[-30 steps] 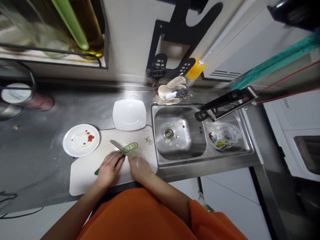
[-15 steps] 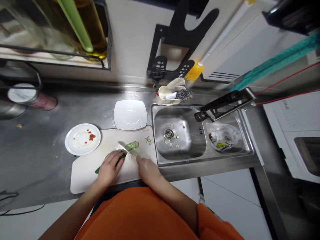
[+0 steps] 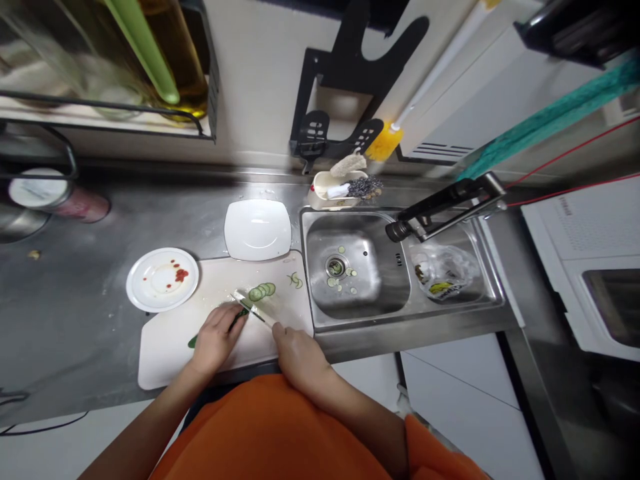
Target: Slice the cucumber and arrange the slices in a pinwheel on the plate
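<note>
My left hand is closed over a green cucumber, which lies on the white cutting board; most of it is hidden under the fingers. My right hand grips a knife by its handle. The blade crosses the cucumber's cut end, right beside my left fingertips. Just beyond the blade, several cucumber slices lie overlapped in a short row. Thin slivers of cucumber rest near the board's right edge.
A white plate with red chopped bits stands left of the board, and a square white plate behind it. To the right is a steel sink with slices around its drain, a faucet and a plastic bag.
The knife blade has shifted slightly left and turned, now over the cucumber's end instead of against the slices. The left hand stays on the cucumber. The whole view has drifted a little.
</note>
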Demonstrator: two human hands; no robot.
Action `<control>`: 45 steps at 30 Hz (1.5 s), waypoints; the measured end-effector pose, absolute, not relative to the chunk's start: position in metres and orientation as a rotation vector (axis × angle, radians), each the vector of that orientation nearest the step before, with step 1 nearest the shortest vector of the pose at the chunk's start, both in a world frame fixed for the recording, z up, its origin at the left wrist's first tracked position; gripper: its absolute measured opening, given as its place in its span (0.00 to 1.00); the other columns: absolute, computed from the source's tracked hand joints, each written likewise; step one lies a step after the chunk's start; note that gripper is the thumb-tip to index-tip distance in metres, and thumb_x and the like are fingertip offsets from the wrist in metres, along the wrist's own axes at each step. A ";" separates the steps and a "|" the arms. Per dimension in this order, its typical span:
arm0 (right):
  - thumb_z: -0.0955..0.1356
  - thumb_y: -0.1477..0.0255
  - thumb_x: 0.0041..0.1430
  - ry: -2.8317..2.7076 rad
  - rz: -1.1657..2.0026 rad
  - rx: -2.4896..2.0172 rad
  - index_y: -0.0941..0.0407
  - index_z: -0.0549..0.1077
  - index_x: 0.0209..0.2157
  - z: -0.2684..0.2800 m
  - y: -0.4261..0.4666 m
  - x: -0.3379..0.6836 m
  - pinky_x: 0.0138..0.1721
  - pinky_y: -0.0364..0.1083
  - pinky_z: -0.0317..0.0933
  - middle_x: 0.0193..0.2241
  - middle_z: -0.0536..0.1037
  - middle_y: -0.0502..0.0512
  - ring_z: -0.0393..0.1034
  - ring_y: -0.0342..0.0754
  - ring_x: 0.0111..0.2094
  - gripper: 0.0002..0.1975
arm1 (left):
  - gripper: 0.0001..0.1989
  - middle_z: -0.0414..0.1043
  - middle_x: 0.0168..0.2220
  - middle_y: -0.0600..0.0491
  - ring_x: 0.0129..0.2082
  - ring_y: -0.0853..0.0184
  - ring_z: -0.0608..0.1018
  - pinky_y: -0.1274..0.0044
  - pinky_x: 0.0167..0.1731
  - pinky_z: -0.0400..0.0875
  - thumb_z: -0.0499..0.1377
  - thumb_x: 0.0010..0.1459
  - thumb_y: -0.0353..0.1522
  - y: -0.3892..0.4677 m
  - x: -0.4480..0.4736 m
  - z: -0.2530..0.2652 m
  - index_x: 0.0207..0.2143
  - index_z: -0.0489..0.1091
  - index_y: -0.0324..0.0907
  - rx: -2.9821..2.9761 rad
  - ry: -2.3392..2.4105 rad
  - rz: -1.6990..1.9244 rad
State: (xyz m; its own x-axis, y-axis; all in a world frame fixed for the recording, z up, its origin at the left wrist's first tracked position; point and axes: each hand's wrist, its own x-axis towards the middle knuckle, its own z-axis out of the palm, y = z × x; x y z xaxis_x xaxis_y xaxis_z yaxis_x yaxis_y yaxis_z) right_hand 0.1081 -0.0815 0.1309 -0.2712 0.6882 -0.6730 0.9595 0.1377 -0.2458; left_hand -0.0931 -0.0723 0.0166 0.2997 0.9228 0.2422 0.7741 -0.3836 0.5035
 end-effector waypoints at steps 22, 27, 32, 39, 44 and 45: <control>0.56 0.83 0.62 2.064 -0.932 1.560 0.60 0.67 0.46 0.129 -0.069 0.099 0.33 0.44 0.66 0.34 0.78 0.61 0.75 0.53 0.37 0.15 | 0.08 0.77 0.39 0.48 0.41 0.62 0.77 0.69 0.45 0.71 0.56 0.60 0.34 -0.071 -0.093 0.016 0.41 0.71 0.41 2.292 1.524 0.748; 0.55 0.81 0.63 2.092 -0.938 1.544 0.60 0.66 0.46 0.120 -0.063 0.092 0.33 0.44 0.67 0.34 0.78 0.61 0.75 0.52 0.38 0.14 | 0.09 0.77 0.39 0.48 0.42 0.62 0.77 0.69 0.46 0.71 0.56 0.61 0.34 -0.071 -0.093 0.015 0.41 0.71 0.42 2.290 1.531 0.743; 0.54 0.81 0.64 2.168 -0.913 1.533 0.61 0.65 0.46 0.104 -0.058 0.085 0.34 0.44 0.67 0.34 0.77 0.63 0.75 0.52 0.39 0.14 | 0.10 0.77 0.40 0.48 0.43 0.61 0.77 0.68 0.46 0.70 0.55 0.61 0.35 -0.072 -0.094 0.015 0.42 0.71 0.42 2.265 1.523 0.727; 0.55 0.81 0.63 2.204 -0.890 1.590 0.60 0.66 0.46 0.088 -0.059 0.078 0.34 0.44 0.67 0.35 0.78 0.61 0.75 0.52 0.38 0.15 | 0.11 0.77 0.41 0.48 0.43 0.61 0.77 0.67 0.47 0.71 0.55 0.61 0.35 -0.073 -0.094 0.015 0.44 0.72 0.42 2.223 1.531 0.711; 0.54 0.80 0.64 2.118 -0.931 1.591 0.61 0.67 0.48 0.093 -0.061 0.086 0.35 0.45 0.66 0.36 0.77 0.62 0.74 0.52 0.39 0.16 | 0.12 0.76 0.43 0.48 0.46 0.61 0.76 0.66 0.48 0.71 0.55 0.61 0.34 -0.074 -0.094 0.016 0.46 0.71 0.43 2.202 1.515 0.704; 0.54 0.80 0.64 2.097 -0.947 1.591 0.61 0.67 0.48 0.095 -0.061 0.089 0.36 0.45 0.66 0.36 0.77 0.62 0.74 0.52 0.39 0.16 | 0.12 0.76 0.44 0.47 0.46 0.60 0.76 0.66 0.49 0.71 0.55 0.61 0.34 -0.074 -0.095 0.016 0.46 0.71 0.42 2.201 1.510 0.705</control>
